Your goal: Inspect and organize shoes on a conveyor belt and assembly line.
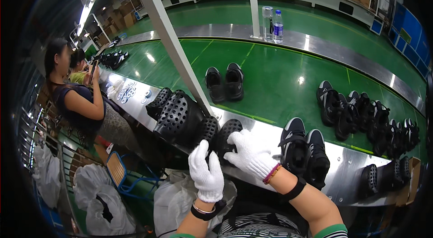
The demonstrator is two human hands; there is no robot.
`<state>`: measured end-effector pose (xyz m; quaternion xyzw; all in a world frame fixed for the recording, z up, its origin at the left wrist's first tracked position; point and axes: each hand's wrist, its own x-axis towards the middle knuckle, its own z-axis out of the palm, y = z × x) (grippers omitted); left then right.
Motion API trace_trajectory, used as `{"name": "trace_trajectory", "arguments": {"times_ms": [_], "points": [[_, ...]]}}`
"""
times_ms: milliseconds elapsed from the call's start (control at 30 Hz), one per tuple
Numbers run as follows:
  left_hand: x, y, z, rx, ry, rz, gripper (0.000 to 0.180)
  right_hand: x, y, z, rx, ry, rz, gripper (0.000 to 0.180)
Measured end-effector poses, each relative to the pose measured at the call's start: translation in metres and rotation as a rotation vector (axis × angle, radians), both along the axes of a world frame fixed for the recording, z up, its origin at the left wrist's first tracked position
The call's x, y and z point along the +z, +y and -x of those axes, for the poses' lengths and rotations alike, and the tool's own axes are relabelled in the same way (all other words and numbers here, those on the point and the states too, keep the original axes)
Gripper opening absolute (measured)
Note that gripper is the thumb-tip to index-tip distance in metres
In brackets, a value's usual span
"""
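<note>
Both my hands wear white knit gloves. My right hand [252,153] closes its fingers round the near end of a black rounded piece dotted with holes [230,129] at the bench edge. Just left of it, my left hand [206,175] is raised with thumb and fingers apart. Its fingertips are at the lower end of a second black holed piece [209,129]; whether they touch it I cannot tell. Farther left sit a large black holed piece [179,114] and a smaller one [158,102]. A pair of black sneakers [294,150] stands right of my right hand.
Across the green conveyor belt [279,89] stand another sneaker pair [225,84] and several more shoes [356,112] at right. A slanted white post [173,44] rises beyond my hands. Two bottles [273,26] stand on the far ledge. A co-worker [79,89] stands at left by a blue-framed chair [118,172].
</note>
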<state>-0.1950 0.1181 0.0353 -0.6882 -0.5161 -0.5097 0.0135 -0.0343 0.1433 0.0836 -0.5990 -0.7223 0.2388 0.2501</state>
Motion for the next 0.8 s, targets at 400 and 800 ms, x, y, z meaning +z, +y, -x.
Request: {"name": "trace_trajectory", "arguments": {"times_ms": [400, 800], "points": [[0.054, -0.001, 0.004, -1.151, -1.476, 0.667, 0.1, 0.037, -0.076, -0.054, 0.519, 0.291, -0.312, 0.038], [0.02, -0.06, -0.107, -0.795, -1.084, 0.932, 0.062, -0.005, -0.175, -0.086, -0.385, 0.74, 0.084, 0.056]]}}
